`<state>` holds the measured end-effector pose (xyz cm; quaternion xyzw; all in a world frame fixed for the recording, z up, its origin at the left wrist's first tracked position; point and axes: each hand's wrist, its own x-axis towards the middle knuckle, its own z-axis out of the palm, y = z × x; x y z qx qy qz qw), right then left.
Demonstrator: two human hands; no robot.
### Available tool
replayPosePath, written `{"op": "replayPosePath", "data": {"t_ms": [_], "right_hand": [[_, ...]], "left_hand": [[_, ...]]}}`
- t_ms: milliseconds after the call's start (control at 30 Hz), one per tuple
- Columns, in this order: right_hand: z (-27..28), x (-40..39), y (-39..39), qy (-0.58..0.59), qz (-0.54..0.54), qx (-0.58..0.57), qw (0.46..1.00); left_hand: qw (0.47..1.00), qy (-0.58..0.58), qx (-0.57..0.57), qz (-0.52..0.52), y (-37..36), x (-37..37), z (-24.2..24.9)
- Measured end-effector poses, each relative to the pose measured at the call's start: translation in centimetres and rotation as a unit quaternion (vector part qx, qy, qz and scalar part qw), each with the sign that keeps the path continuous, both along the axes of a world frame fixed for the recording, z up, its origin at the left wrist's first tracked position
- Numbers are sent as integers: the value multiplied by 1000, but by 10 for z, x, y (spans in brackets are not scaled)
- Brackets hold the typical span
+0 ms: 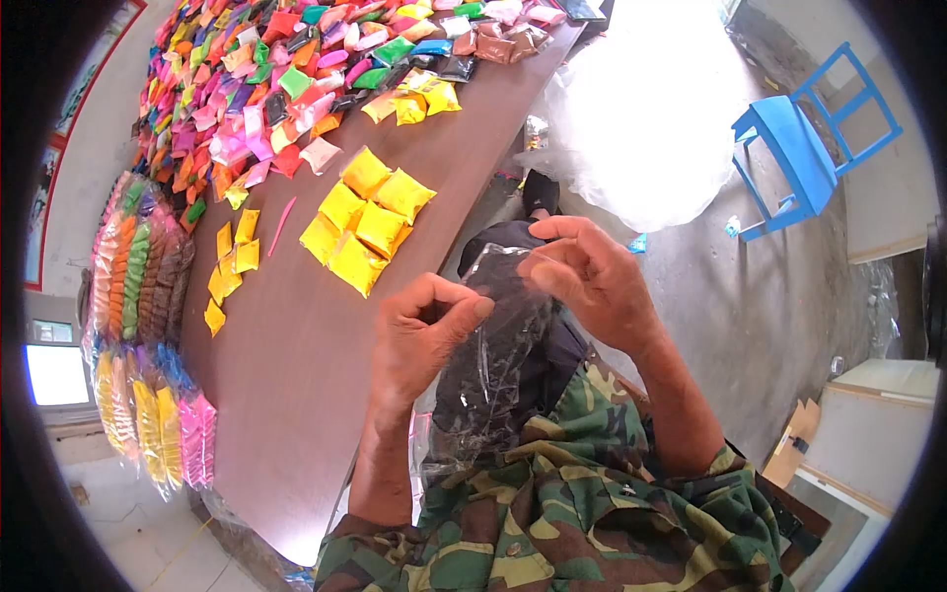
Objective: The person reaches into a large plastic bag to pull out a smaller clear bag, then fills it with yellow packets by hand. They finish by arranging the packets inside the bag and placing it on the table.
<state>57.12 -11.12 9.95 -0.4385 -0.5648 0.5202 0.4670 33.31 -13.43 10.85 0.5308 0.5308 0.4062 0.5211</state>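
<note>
A thin clear plastic bag (485, 360) hangs over my lap between my two hands. My left hand (422, 331) is closed in a pinch at the bag's left edge, thumb against the curled fingers. At the bag's upper corner my right hand (584, 276) pinches the film between thumb and forefinger. The bag is see-through, and its exact edges at my fingertips are hard to make out. On the table, left of my hands, lies a block of yellow packets (380, 225) set in two rows. Smaller yellow packets (225, 268) lie farther left, beside a thin pink strip (282, 226).
A large heap of colourful packets (266, 89) covers the far end of the brown table (286, 395). Filled long bags (138, 266) hang along its left side. To the right are a big white translucent bag (641, 118) and a blue chair (799, 148) on the floor.
</note>
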Motion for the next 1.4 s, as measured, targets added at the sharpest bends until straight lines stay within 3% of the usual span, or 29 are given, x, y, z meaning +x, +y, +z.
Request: {"op": "replayPosePath", "data": {"t_ms": [67,167,567,767,1000,1133,1267,1400], "right_hand": [[-7,2,-5,-3,5,18,1000],[-13,11,-10,-69,46,-41,996],[-33,18,-7,83,37,-104,990],[-37,9,-7,95,23,-82,992],[-40,13,-2,123,-59,-53,989],[-39,12,4,122,-101,-59,986],[-36,-3,2,167,-187,-57,967],[-57,-20,-24,158,-188,-131,960]], "left_hand": [[1000,-5,2,8,2,-7,-2],[999,-27,4,18,3,-12,-3],[999,-4,-12,41,3,-13,-8],[999,-28,-19,28,1,-21,-12],[998,-17,-60,-27,-14,-30,-7],[991,-30,-131,-9,-27,-27,-13],[996,-34,-73,37,-29,-24,-22],[990,-75,-30,114,-24,-22,-22]]}}
